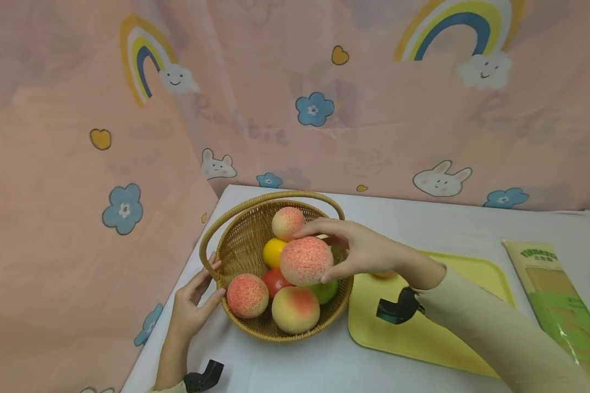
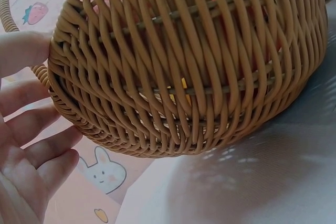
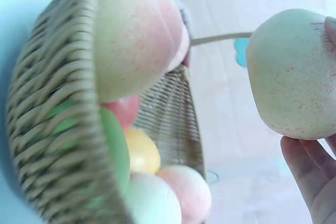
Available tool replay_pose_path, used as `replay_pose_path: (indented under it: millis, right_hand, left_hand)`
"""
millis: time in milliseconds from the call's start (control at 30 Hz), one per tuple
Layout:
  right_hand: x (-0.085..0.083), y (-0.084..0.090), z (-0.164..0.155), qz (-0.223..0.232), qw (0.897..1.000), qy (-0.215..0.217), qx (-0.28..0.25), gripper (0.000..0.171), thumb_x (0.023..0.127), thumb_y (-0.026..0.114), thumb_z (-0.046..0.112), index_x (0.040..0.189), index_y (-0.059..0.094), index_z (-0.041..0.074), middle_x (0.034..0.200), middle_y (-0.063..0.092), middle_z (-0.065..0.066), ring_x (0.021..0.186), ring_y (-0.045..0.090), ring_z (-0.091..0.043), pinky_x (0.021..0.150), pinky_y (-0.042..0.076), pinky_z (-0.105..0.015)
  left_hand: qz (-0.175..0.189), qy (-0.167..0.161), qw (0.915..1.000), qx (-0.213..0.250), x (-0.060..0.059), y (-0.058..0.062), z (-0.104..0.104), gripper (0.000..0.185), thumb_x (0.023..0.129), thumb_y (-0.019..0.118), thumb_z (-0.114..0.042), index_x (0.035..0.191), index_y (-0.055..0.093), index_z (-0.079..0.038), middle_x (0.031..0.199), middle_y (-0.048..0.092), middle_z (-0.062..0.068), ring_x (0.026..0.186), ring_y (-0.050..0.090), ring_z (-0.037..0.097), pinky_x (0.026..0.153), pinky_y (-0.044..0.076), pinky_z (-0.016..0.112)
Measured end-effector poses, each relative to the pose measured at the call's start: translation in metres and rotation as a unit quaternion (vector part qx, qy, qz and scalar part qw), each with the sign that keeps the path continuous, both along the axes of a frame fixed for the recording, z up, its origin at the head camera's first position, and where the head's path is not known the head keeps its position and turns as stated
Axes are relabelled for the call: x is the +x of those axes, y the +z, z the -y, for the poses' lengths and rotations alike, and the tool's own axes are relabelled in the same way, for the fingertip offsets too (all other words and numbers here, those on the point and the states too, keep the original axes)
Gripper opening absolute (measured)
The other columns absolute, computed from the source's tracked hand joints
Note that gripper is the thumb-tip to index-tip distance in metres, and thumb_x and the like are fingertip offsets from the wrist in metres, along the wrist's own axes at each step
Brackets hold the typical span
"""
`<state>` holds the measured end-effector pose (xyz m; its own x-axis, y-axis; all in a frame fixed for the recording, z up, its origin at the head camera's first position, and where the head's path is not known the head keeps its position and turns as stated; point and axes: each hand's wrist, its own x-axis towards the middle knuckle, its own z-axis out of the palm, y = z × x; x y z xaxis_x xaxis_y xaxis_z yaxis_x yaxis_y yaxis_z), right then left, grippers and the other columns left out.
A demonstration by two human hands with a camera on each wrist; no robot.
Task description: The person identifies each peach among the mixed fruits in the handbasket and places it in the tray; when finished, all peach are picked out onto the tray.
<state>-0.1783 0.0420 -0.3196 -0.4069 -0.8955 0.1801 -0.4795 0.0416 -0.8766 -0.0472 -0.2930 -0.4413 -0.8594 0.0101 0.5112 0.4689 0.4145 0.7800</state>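
My right hand [image 1: 371,248] holds a pink speckled peach [image 1: 306,262] over the wicker basket [image 1: 238,234], thumb and fingers on opposite sides of it. In the right wrist view that peach [image 3: 291,77] shows its paler side. At the basket's left side, my left hand [image 1: 189,311] grips the rim beside the handle's foot, as the left wrist view also shows. Inside the basket lie a red-and-yellow peach [image 1: 296,311], a pink peach [image 1: 247,296], another peach [image 1: 287,222], a yellow fruit [image 1: 273,252], a red fruit [image 1: 275,282] and a green fruit [image 1: 325,292], partly hidden.
Right of the basket lies a yellow tray [image 1: 398,333], with an orange-toned fruit [image 1: 385,274] partly hidden under my right wrist. A green and tan packet [image 1: 560,300] lies farther right on the white tablecloth [image 1: 295,365]. A patterned pink cloth [image 1: 255,71] hangs behind.
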Motion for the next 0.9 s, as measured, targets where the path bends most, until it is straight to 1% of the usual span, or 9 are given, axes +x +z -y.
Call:
replay_pose_path:
  millis: [167, 267, 367, 467, 533, 600, 700, 767, 900]
  right_hand:
    - [0.005, -0.011, -0.037, -0.013, 0.999, -0.026, -0.030, 0.068, 0.075, 0.079, 0.007, 0.136, 0.048, 0.014, 0.139, 0.047, -0.005, 0.124, 0.047, -0.015, 0.099, 0.050, -0.030]
    - [0.009, -0.022, -0.060, 0.005, 0.998, -0.041, -0.046, 0.069, 0.075, 0.076, 0.000, 0.136, 0.047, 0.010, 0.137, 0.046, -0.008, 0.123, 0.048, -0.014, 0.097, 0.051, -0.029]
    - [0.013, -0.036, -0.082, 0.012, 0.997, -0.059, -0.058, 0.069, 0.075, 0.074, -0.006, 0.137, 0.044, 0.005, 0.136, 0.048, -0.009, 0.120, 0.051, -0.012, 0.096, 0.051, -0.027]
    - [0.016, -0.048, -0.104, 0.001, 0.994, -0.092, -0.058, 0.070, 0.075, 0.072, -0.008, 0.138, 0.043, 0.002, 0.135, 0.050, -0.006, 0.121, 0.051, -0.010, 0.096, 0.049, -0.022]
    - [0.018, -0.056, -0.119, -0.001, 0.991, -0.124, -0.060, 0.070, 0.075, 0.071, -0.010, 0.138, 0.042, 0.000, 0.135, 0.050, -0.005, 0.122, 0.050, -0.008, 0.096, 0.047, -0.018]
    - [0.019, -0.063, -0.134, -0.001, 0.985, -0.162, -0.058, 0.070, 0.075, 0.068, -0.013, 0.138, 0.041, -0.001, 0.136, 0.050, -0.002, 0.122, 0.049, -0.006, 0.096, 0.045, -0.014]
    - [0.019, -0.075, -0.155, 0.010, 0.974, -0.218, -0.061, 0.069, 0.076, 0.065, -0.016, 0.139, 0.038, -0.003, 0.136, 0.049, 0.001, 0.120, 0.050, -0.003, 0.093, 0.045, -0.010]
    - [0.019, -0.083, -0.166, 0.017, 0.965, -0.256, -0.061, 0.068, 0.077, 0.064, -0.017, 0.139, 0.037, -0.004, 0.135, 0.049, 0.004, 0.119, 0.051, 0.000, 0.091, 0.045, -0.008]
    - [0.019, -0.101, -0.182, 0.039, 0.943, -0.328, -0.046, 0.066, 0.081, 0.063, -0.013, 0.140, 0.038, -0.001, 0.133, 0.049, 0.011, 0.118, 0.048, 0.008, 0.089, 0.043, -0.004]
  left_hand:
    - [-0.001, -0.003, 1.0000, 0.006, 0.002, -0.001, 0.001, 0.054, 0.075, 0.063, 0.020, 0.127, 0.051, 0.012, 0.143, 0.039, 0.029, 0.134, 0.042, 0.013, 0.106, 0.039, 0.018]
    - [-0.001, -0.004, 1.0000, 0.004, 0.004, -0.003, -0.001, 0.054, 0.075, 0.063, 0.020, 0.127, 0.051, 0.012, 0.143, 0.038, 0.030, 0.134, 0.042, 0.012, 0.106, 0.039, 0.018]
    - [0.006, -0.001, 1.0000, 0.000, 0.007, -0.005, -0.001, 0.053, 0.076, 0.063, 0.019, 0.127, 0.051, 0.012, 0.143, 0.038, 0.030, 0.134, 0.042, 0.010, 0.105, 0.039, 0.017]
    - [0.012, 0.005, 0.9999, 0.001, 0.008, -0.004, -0.001, 0.053, 0.076, 0.063, 0.019, 0.128, 0.051, 0.011, 0.143, 0.038, 0.029, 0.134, 0.042, 0.010, 0.106, 0.038, 0.017]
    - [0.015, 0.007, 0.9999, 0.003, 0.009, -0.004, 0.000, 0.053, 0.077, 0.063, 0.019, 0.128, 0.052, 0.010, 0.144, 0.038, 0.028, 0.134, 0.042, 0.010, 0.106, 0.038, 0.017]
    - [0.015, 0.005, 0.9999, 0.005, 0.008, -0.003, 0.000, 0.053, 0.076, 0.063, 0.019, 0.128, 0.051, 0.011, 0.144, 0.038, 0.028, 0.134, 0.042, 0.011, 0.106, 0.038, 0.017]
    - [0.010, 0.004, 0.9999, 0.002, 0.006, -0.001, 0.001, 0.053, 0.076, 0.063, 0.019, 0.128, 0.051, 0.011, 0.143, 0.039, 0.029, 0.134, 0.042, 0.012, 0.106, 0.038, 0.017]
    - [0.006, 0.003, 1.0000, 0.000, 0.005, -0.001, 0.000, 0.054, 0.076, 0.064, 0.019, 0.127, 0.051, 0.012, 0.142, 0.040, 0.029, 0.134, 0.043, 0.012, 0.106, 0.038, 0.018]
    - [0.002, 0.003, 1.0000, -0.002, 0.002, 0.001, 0.000, 0.054, 0.076, 0.063, 0.019, 0.127, 0.051, 0.012, 0.142, 0.040, 0.029, 0.133, 0.043, 0.011, 0.106, 0.038, 0.017]
